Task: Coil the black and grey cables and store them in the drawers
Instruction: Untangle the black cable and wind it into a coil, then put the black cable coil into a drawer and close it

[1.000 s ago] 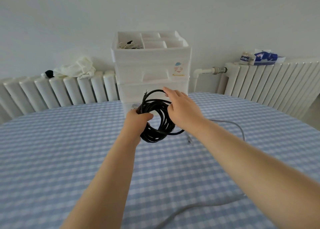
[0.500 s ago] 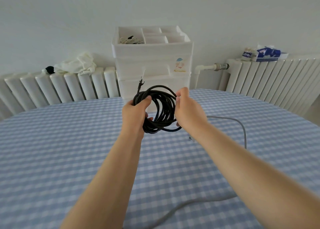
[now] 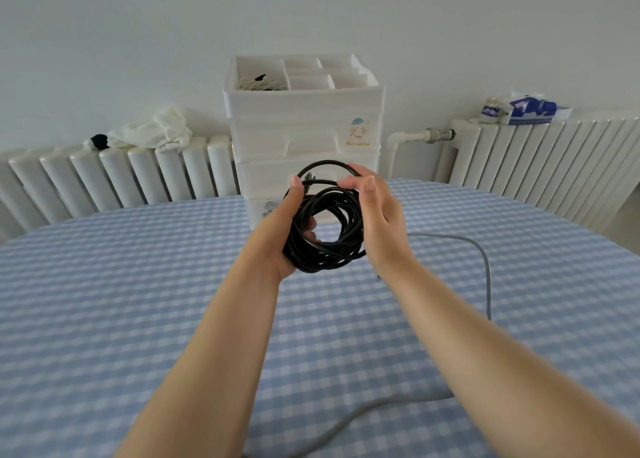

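Observation:
A coiled black cable is held above the table in front of the white drawer unit. My left hand grips the coil's left side from below, thumb up. My right hand holds the coil's right side, its fingertips on the top loop near the cable's plug end. A grey cable lies loose on the checked tablecloth, running from behind my right hand down past my right forearm to the near edge. All the unit's drawers look closed.
The unit's top tray holds a light-coloured cord in its left compartment. Radiators line the wall behind the round table; a white cloth and a blue-white packet rest on them.
The coil has turned from edge-on to face me more flatly. My right hand shifted from the coil's outer side to its top loop, and the free plug end was brought down against the coil.

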Available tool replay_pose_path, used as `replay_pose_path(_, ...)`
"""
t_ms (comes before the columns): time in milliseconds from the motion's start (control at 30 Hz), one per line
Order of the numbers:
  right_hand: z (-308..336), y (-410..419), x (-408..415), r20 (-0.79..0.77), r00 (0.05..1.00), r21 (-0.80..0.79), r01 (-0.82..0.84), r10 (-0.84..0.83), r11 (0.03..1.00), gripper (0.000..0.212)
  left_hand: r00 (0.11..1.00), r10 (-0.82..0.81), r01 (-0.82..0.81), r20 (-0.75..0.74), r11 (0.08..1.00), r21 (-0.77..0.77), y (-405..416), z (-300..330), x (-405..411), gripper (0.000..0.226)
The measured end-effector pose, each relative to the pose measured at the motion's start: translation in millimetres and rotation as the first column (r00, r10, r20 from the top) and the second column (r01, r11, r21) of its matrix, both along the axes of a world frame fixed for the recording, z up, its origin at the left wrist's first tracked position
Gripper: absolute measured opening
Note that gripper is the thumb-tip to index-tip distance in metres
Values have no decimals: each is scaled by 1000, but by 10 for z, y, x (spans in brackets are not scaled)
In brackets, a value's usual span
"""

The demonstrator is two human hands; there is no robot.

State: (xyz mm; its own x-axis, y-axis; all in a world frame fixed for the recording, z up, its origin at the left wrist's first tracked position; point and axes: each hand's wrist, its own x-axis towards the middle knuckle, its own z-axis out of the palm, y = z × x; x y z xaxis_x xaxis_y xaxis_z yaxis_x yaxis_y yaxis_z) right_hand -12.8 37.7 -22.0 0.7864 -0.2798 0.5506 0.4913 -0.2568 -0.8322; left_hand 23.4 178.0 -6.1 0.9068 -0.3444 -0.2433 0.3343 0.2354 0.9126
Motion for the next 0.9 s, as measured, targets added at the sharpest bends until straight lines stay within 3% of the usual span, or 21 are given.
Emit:
replay_pose_path(133,-50,-6,-28,112,994,-75,0,9,997,63,999,-23,21,-27,997,-72,37,19,0,59)
replay_pose_path(233,-52,16,-66,208,973,-100,120,-97,988,76,998,-29,23,-50,993,-114,9,19,-19,54)
replay_pose_path(333,-21,9,-45,232,933,53,269,-273,962,76,998,1,-13,-68,985,-169,-97,31,-70,38)
replay_pose_path(467,39,-18,-15,111,905,203,384,-411,901,60,996,54,-70,-64,958,-277,-235,35,-135,17)
replay_pose_path(567,57,-14,-55,68,881,70,465,-469,883,54,991,108,-123,-73,959,-257,-268,18,-167,16)
replay_pose_path(667,50,19,-97,-35,928,-124,364,-371,923,33,982,168,-185,-89,953,-239,-236,19,-139,12)
replay_pose_path(700,40,17,-99,-67,933,-216,333,-354,918,36,979,190,-202,-76,956,-211,-217,16,-116,11)
replay_pose_path(800,-7,-13,-105,-133,914,-495,274,-384,824,40,969,246,-245,8,966,-82,-158,-1,-43,10)
replay_pose_path(900,20,-38,-116,-124,889,-620,277,-440,734,43,965,256,-256,61,967,-7,-107,-20,-9,7)
